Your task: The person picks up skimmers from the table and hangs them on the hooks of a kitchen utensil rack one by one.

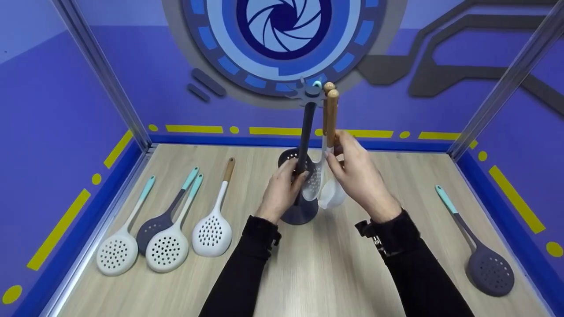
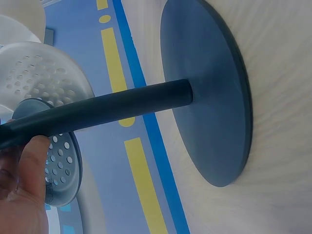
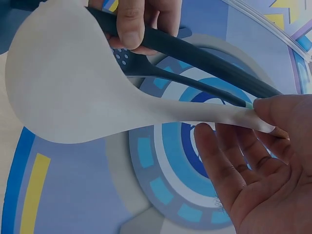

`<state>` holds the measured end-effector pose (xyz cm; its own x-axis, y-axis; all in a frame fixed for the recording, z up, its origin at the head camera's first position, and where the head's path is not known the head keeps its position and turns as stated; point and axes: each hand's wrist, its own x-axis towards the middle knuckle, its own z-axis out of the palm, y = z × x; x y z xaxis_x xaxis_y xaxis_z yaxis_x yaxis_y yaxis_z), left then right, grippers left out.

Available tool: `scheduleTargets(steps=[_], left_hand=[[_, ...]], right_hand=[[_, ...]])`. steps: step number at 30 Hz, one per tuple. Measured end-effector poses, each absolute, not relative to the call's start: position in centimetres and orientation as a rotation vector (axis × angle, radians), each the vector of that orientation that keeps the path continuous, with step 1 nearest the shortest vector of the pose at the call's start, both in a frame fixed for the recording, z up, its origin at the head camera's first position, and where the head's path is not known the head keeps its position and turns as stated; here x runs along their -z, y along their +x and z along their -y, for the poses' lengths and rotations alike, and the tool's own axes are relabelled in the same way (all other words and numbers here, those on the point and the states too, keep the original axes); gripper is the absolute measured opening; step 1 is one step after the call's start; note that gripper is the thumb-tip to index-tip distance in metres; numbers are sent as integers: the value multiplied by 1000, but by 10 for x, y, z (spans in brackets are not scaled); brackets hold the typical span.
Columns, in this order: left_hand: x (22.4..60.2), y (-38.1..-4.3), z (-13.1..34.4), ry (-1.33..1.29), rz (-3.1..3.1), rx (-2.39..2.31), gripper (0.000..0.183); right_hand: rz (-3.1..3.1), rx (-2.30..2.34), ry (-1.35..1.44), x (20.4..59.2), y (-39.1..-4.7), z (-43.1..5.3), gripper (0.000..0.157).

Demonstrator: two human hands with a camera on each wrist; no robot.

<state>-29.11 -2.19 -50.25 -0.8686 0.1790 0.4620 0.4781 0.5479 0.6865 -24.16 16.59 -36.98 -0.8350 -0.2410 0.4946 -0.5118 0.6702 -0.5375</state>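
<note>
A dark utensil stand (image 1: 307, 132) rises from a round base (image 2: 214, 122) on the table, with a hooked top (image 1: 312, 91). My left hand (image 1: 280, 187) grips its pole about midway, thumb and fingers around it. With my right hand (image 1: 359, 171) I pinch a white ladle (image 3: 68, 73) at its neck, just below the wooden handle (image 1: 332, 114). The ladle is upright beside the pole, bowl down, handle end close to the hooks. A white skimmer (image 2: 44, 73) and a dark skimmer (image 2: 63, 165) hang around the pole, partly hidden by it and my hands.
On the left of the table lie two white skimmers with mint handles (image 1: 116, 253) (image 1: 167, 248), a dark skimmer (image 1: 154, 229) and a white wooden-handled skimmer (image 1: 212, 233). Another dark skimmer (image 1: 490, 270) lies far right. Blue panels (image 1: 145, 79) wall in the table.
</note>
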Motion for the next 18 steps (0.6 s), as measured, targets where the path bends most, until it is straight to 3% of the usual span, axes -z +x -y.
scheduleTargets(steps=[18], left_hand=[[503, -290, 23, -530, 2456, 1217, 33]], right_hand=[[2539, -1007, 582, 369, -238, -169, 42]])
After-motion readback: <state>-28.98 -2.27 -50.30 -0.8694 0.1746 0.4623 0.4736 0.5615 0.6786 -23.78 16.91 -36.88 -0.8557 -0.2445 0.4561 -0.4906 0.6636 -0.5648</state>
